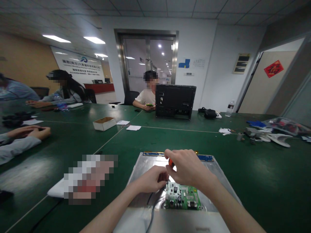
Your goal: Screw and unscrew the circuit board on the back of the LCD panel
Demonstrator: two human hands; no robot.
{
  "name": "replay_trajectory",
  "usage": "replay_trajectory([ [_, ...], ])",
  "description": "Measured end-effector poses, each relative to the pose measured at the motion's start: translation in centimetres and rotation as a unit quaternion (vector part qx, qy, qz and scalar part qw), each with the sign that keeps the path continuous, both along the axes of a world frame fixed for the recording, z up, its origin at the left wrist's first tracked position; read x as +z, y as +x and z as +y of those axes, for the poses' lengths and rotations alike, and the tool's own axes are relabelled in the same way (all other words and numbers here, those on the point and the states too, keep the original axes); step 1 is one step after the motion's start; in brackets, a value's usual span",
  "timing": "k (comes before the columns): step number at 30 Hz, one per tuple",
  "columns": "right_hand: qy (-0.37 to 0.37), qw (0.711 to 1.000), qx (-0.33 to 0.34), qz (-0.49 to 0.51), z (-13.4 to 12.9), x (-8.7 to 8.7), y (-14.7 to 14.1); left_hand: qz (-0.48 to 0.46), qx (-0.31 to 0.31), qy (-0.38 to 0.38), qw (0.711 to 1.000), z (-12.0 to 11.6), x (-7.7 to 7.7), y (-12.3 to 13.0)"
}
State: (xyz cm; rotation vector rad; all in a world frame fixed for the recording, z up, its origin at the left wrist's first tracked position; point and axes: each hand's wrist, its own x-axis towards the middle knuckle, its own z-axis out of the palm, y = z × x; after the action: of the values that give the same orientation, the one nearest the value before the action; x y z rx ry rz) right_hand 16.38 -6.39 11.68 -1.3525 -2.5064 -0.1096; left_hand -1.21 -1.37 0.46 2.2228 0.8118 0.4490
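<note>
While my right hand (189,168) grips an orange-handled screwdriver (171,162) at the far left corner of the green circuit board (183,194), my left hand (154,179) curls close by the shaft, though I cannot tell whether it holds anything. The board already sits on the metal panel (146,162) near me, that corner seemingly unfinished, the other corners' state unclear. Across the green surface (243,165) stand an open carton (107,125), left, and a black monitor (176,98), far, before glass doors (134,56).
</note>
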Motion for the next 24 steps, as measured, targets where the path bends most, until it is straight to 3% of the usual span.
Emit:
replay_trajectory([
  [8, -0.012, 1.0, -0.015, -0.023, 0.15, 0.13, -0.06, 0.015, 0.019, -0.023, 0.999, 0.08, -0.14, -0.01],
  [17, -0.027, 0.999, -0.012, -0.019, -0.02, 0.27, -0.03, 0.002, 0.012, 0.002, 1.0, -0.03, -0.32, -0.2],
  [24, -0.019, 0.999, -0.027, -0.026, 0.36, 0.05, -0.07, 0.023, 0.025, 0.011, 0.999, -0.19, 0.37, -0.14],
])
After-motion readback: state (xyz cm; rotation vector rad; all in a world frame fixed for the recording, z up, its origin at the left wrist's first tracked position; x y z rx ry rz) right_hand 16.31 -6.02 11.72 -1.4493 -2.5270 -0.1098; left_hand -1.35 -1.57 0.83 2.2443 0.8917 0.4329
